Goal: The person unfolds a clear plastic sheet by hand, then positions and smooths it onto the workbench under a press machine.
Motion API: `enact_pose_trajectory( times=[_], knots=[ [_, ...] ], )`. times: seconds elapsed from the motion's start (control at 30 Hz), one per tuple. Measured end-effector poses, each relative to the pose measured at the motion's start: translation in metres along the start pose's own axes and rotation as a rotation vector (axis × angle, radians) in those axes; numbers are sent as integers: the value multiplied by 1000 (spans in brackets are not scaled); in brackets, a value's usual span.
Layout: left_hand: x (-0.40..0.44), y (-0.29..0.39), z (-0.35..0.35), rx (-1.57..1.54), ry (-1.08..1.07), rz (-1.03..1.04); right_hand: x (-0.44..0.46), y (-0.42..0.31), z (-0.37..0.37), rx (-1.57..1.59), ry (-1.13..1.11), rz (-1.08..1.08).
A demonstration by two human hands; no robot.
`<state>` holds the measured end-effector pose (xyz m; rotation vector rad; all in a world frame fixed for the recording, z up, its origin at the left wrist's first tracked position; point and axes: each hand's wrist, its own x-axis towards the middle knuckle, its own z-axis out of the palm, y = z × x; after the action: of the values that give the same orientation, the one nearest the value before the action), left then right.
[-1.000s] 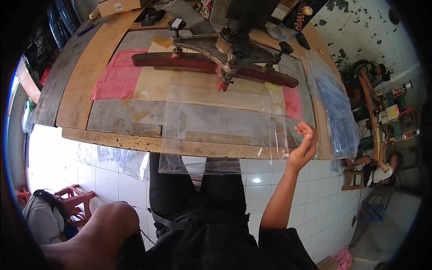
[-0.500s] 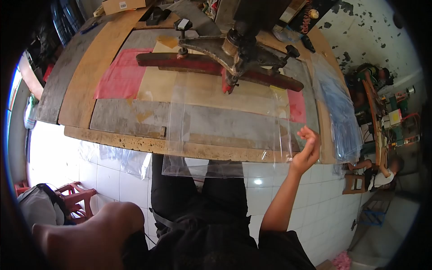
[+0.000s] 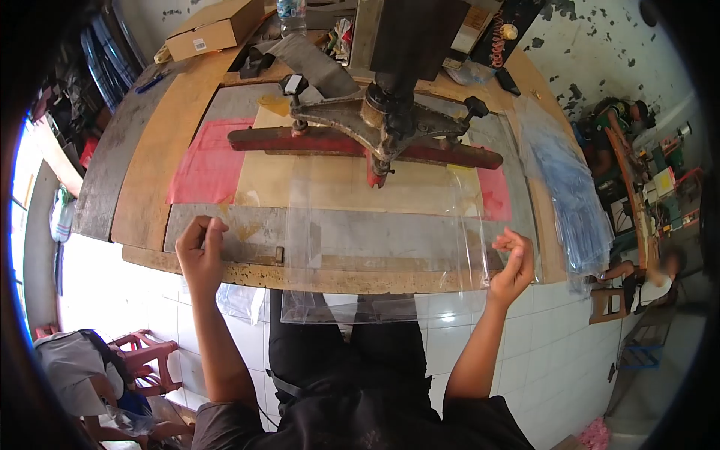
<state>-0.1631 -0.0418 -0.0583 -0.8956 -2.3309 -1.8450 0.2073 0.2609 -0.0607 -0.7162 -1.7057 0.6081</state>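
A clear plastic sheet (image 3: 382, 251), possibly a bag, lies over the grey plate (image 3: 255, 225) and hangs past the table's front edge. Its far part reaches below the red-edged bar of a press (image 3: 322, 142). My right hand (image 3: 513, 268) is beside the sheet's right edge, its fingers loosely curled and apart, with nothing visible in them. Whether it touches the plastic I cannot tell. To the left, my left hand (image 3: 201, 251) hovers near the plate's front left corner, fingers folded in and nothing visible inside. A small metal block (image 3: 280, 255) sits between that hand and the sheet.
Stacked clear plastic (image 3: 574, 214) lies along the table's right side. Red patches (image 3: 214, 161) flank a beige strip beneath the bar. A cardboard box (image 3: 214, 34) and a water bottle (image 3: 292, 16) stand behind. Other people are at left and right, near a red stool (image 3: 150, 360).
My left arm has swung up from the lower left, bringing my left hand over the table. My right hand stays by the sheet's right edge. The view has shifted, showing more of the table's back.
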Motion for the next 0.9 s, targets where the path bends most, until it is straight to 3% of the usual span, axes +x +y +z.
enact_pose_trajectory(
  times=[0.5,0.9],
  knots=[
    [-3,11,10,89,-7,-82,-1,0,-1,-11,1,10],
    [-4,6,9,93,-3,-34,-4,3,-1,-2,19,32]
  ],
)
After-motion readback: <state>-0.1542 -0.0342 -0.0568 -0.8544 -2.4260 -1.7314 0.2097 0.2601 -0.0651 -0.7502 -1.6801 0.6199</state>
